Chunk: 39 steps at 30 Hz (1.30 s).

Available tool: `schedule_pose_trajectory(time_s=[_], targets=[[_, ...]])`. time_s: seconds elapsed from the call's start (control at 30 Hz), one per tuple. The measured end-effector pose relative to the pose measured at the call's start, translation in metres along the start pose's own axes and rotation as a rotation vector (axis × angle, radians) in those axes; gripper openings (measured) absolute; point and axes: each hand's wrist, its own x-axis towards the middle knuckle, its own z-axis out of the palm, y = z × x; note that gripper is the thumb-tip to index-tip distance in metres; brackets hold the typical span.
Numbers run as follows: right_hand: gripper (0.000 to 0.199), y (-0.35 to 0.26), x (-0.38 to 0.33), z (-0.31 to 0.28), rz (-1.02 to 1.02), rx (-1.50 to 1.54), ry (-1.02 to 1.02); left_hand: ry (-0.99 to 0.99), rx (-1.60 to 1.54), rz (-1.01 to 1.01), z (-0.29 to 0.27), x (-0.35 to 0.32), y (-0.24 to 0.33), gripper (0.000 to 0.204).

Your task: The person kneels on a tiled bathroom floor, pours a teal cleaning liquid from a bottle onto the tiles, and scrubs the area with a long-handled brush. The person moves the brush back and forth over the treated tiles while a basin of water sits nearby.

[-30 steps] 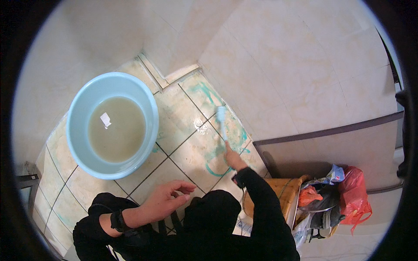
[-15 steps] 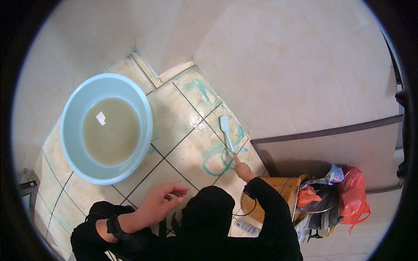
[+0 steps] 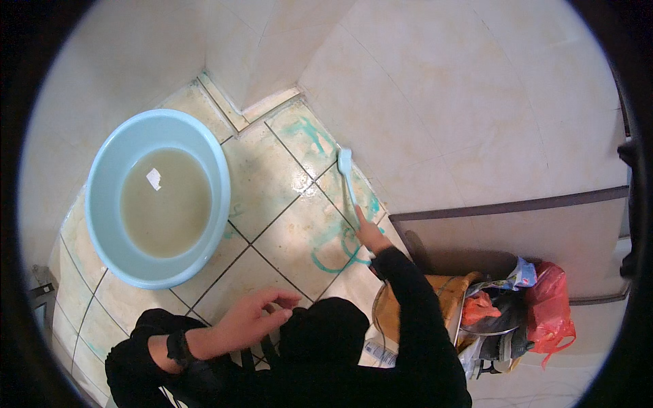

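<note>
You're mid-scrub: your right hand point(image 3: 368, 234) is clamped on the brush point(image 3: 347, 171), bristles on the stained floor tile point(image 3: 309, 231) by the wall. Left hand point(image 3: 255, 314) hovers loose, empty. Next, work toward the green streaks.

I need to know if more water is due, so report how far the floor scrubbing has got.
Done: nothing looks clean yet; the tiles are wet and glossy. In hand: the right hand holds a light blue brush against a far tile by the wall. Left: green streaks near that hand and at the corner. The left hand hovers empty; the basin holds murky water.
</note>
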Motion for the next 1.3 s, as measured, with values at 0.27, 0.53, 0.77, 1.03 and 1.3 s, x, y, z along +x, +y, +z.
schedule_pose_trajectory(time_s=[0.27, 0.53, 0.77, 1.03, 1.3], targets=[[0.086, -0.038, 0.024, 0.009, 0.080, -0.089, -0.263, 0.123, 0.028, 0.019, -0.004, 0.005, -0.009, 0.028], [0.074, -0.064, 0.058, 0.009, -0.089, -0.049, -0.327, 0.174, 0.009, -0.065, -0.007, -0.003, -0.002, 0.028], [0.083, -0.074, 0.066, 0.005, -0.113, -0.073, -0.183, 0.144, 0.064, 0.039, -0.009, -0.005, -0.002, 0.028], [0.082, -0.088, 0.071, 0.004, -0.061, 0.012, -0.192, 0.118, 0.076, 0.063, -0.006, -0.010, -0.007, 0.028], [0.067, -0.063, 0.035, 0.001, 0.074, -0.049, -0.042, 0.135, 0.119, 0.064, 0.000, -0.014, -0.008, 0.028]])
